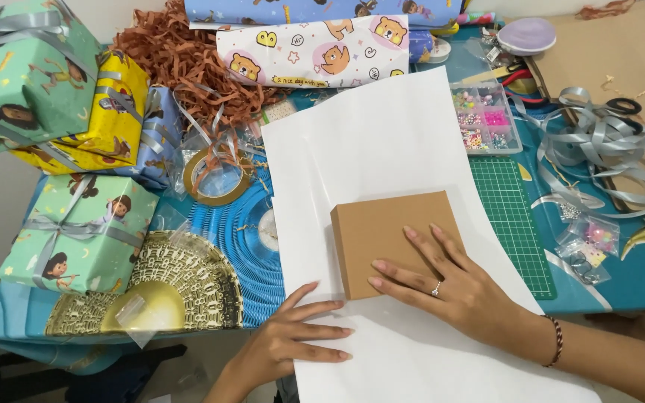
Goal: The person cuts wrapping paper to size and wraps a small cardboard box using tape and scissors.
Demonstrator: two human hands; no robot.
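Box: a plain brown cardboard box [390,235] is seen lying flat near the centre of the frame, on the white sheet, still bare on every visible face.
Sheet: a large sheet of white paper [382,142] is spread under the box, running from upper centre to the bottom edge; no fold, crease or tape is visible on it.
Right hand: the right hand [453,287] is laid palm-down with fingers extended on the box's lower right part; nothing is gripped, the box is only pressed.
Left hand: the left hand [293,343] is rested flat at the sheet's lower left edge, fingers stretched out on the paper, closed on nothing.
Progress: the box is judged placed on the paper only; wrapping itself appears not yet begun, so folding, closing and ribbon are all left.
Finished parcels: wrapped gifts with grey ribbon [76,231] are stacked at the left of the frame.
Supplies: a roll of tape [216,176] lies left of the sheet, a green cutting mat [513,224] is partly covered at the right, and loose silver ribbon [621,149] is heaped at the upper right.
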